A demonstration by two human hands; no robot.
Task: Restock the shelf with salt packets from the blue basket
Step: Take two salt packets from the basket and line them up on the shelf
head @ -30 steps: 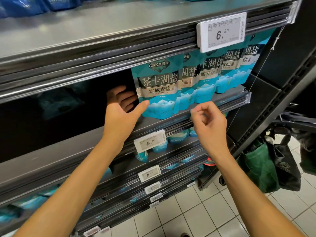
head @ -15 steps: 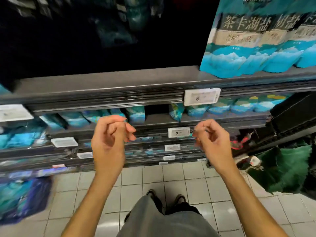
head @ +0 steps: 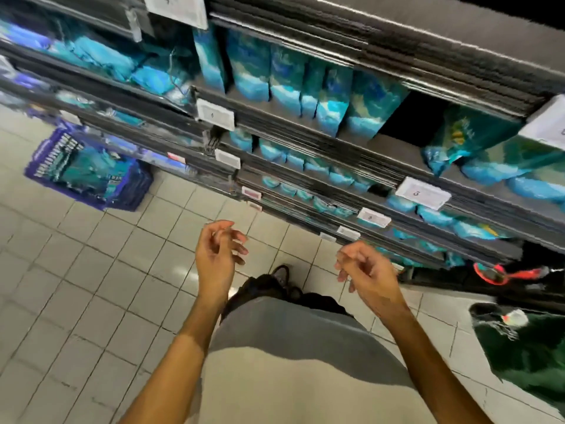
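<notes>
Below the dark metal shelving unit (head: pixel 351 123), over the pale tiled floor (head: pixel 91 286), two bare hands hang with nothing in them. Left hand (head: pixel 217 255): palm turned inward, fingers loosely curled, relaxed, empty. Right hand (head: pixel 365 272): back to camera, fingers loosely curled, also empty. Both are well apart from the shelving. One blue plastic basket (head: pixel 88 169) sits on the floor at the shelving's left foot, with teal salt packets (head: pixel 85 166) inside; count blurred, cannot tell. About six upright teal-and-blue salt pouches (head: pixel 305 87) stand in a row on an upper shelf. At least seven white price tags (head: pixel 422 192) are clipped along the shelf edges; that one reads "3", the rest unreadable. One green bag (head: pixel 519 356) lies right of the shelving.
</notes>
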